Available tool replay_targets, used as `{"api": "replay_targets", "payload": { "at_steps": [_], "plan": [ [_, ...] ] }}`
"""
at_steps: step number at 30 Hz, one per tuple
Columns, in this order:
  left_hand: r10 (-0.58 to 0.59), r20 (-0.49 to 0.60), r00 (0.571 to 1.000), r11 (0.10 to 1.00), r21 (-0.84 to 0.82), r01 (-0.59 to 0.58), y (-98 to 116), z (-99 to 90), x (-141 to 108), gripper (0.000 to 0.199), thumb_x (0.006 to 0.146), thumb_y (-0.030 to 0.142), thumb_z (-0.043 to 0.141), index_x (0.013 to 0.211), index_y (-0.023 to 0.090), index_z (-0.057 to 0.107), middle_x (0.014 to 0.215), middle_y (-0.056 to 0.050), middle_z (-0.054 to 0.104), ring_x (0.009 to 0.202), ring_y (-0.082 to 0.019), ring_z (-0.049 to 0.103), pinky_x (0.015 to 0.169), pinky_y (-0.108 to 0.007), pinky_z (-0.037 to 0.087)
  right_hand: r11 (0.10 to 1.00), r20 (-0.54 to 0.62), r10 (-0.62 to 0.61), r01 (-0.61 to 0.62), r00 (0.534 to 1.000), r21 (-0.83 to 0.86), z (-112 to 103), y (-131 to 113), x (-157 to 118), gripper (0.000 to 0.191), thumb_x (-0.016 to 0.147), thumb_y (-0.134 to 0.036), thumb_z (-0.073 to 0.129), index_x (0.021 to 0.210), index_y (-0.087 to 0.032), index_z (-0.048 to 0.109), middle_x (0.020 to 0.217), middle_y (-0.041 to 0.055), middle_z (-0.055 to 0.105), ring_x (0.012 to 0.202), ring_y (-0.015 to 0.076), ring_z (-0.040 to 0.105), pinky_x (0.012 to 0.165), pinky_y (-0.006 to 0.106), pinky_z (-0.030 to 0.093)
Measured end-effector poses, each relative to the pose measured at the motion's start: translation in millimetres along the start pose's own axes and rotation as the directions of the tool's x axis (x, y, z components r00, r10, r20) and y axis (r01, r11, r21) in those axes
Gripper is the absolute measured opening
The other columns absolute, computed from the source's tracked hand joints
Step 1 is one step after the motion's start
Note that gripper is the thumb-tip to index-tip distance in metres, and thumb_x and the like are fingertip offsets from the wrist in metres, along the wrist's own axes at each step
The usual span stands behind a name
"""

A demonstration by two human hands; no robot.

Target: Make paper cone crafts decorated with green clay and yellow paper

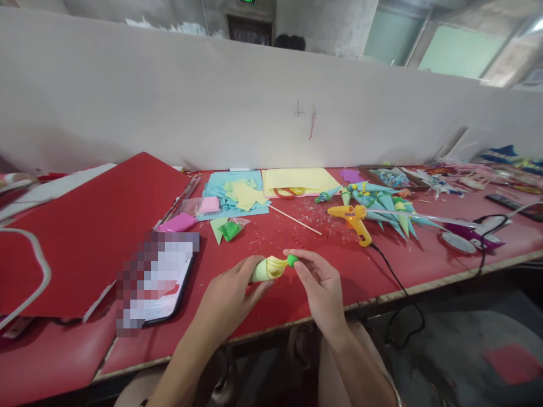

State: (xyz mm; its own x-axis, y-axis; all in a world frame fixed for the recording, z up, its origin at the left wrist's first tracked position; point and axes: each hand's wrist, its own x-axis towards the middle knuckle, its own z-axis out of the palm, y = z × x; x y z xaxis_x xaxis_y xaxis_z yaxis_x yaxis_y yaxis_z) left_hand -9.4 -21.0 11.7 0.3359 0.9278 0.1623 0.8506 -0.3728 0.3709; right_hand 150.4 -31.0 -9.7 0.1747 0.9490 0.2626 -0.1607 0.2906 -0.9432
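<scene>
My left hand (pixel 231 291) is closed around a rolled pale green and yellow paper cone (pixel 268 268), held low over the front of the red table. Its yellow folded end points right. Between the thumb and fingers of my right hand (pixel 320 285) is a small bright green ball (pixel 292 260), which looks like soft clay. The ball meets the tip of the yellow end; whether it is stuck there I cannot tell. Beyond my hands lies a green clay packet (pixel 231 230) on a light green paper piece (pixel 217 229). A yellow glue gun (pixel 351 220) rests to the right.
A phone (pixel 163 282) lies at left beside a large red board (pixel 97 232). Blue paper (pixel 212 183) and yellow sheets (pixel 301 180) lie at the back. Several finished paper cones (pixel 382 203) are piled behind the glue gun, whose black cable (pixel 392 271) hangs over the table edge. A thin stick (pixel 294 219) lies mid-table.
</scene>
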Motion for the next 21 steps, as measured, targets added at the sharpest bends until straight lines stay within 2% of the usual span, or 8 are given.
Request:
{"api": "replay_targets", "payload": {
  "at_steps": [9, 14, 17, 21],
  "plan": [
    [-0.001, 0.003, 1.000, 1.000, -0.022, 0.001, 1.5, -0.7, -0.1, 0.024, 0.083, 0.038, 0.043, 0.101, 0.024, 0.050, 0.090, -0.004, 0.065, 0.072, -0.023, 0.063, 0.056, -0.026, 0.039, 0.999, 0.013, -0.012, 0.013, 1.000, -0.038, 1.3, 1.1, -1.2, 0.017, 0.081, -0.025, 0.054, 0.092, -0.020, 0.066, 0.092, 0.0047, 0.070, 0.091, 0.0185, 0.064, 0.076, 0.030, 0.052],
    [0.005, 0.041, 0.999, 0.973, -0.231, 0.004, 1.8, 0.0, 0.6, 0.023, 0.084, 0.039, 0.040, 0.089, 0.020, 0.051, 0.074, 0.000, 0.061, 0.063, -0.017, 0.056, 0.054, -0.023, 0.037, 0.993, 0.001, -0.107, 0.107, 0.994, -0.042, 1.4, 0.3, -3.6, 0.032, 0.088, -0.029, 0.041, 0.116, -0.023, 0.055, 0.118, 0.0056, 0.059, 0.106, 0.0177, 0.056, 0.089, 0.033, 0.046],
    [0.031, 0.093, 0.995, 0.926, -0.377, 0.007, 2.3, 0.2, 1.1, 0.026, 0.085, 0.039, 0.037, 0.083, 0.017, 0.052, 0.068, 0.002, 0.057, 0.059, -0.013, 0.051, 0.053, -0.022, 0.036, 0.978, 0.071, -0.165, 0.173, 0.984, -0.121, 0.0, 0.7, -3.5, 0.033, 0.090, -0.029, 0.038, 0.118, -0.023, 0.055, 0.120, 0.0055, 0.058, 0.113, 0.0179, 0.051, 0.095, 0.034, 0.041],
    [0.074, 0.123, 0.990, 0.874, -0.486, -0.005, 3.4, 0.5, 1.5, 0.028, 0.083, 0.040, 0.040, 0.082, 0.016, 0.055, 0.070, 0.002, 0.056, 0.065, -0.014, 0.050, 0.060, -0.022, 0.038, 0.956, 0.116, -0.195, 0.215, 0.974, -0.201, -1.3, 2.0, -3.2, 0.033, 0.091, -0.026, 0.035, 0.119, -0.024, 0.054, 0.118, 0.0049, 0.060, 0.115, 0.0179, 0.049, 0.097, 0.034, 0.040]
  ]
}}
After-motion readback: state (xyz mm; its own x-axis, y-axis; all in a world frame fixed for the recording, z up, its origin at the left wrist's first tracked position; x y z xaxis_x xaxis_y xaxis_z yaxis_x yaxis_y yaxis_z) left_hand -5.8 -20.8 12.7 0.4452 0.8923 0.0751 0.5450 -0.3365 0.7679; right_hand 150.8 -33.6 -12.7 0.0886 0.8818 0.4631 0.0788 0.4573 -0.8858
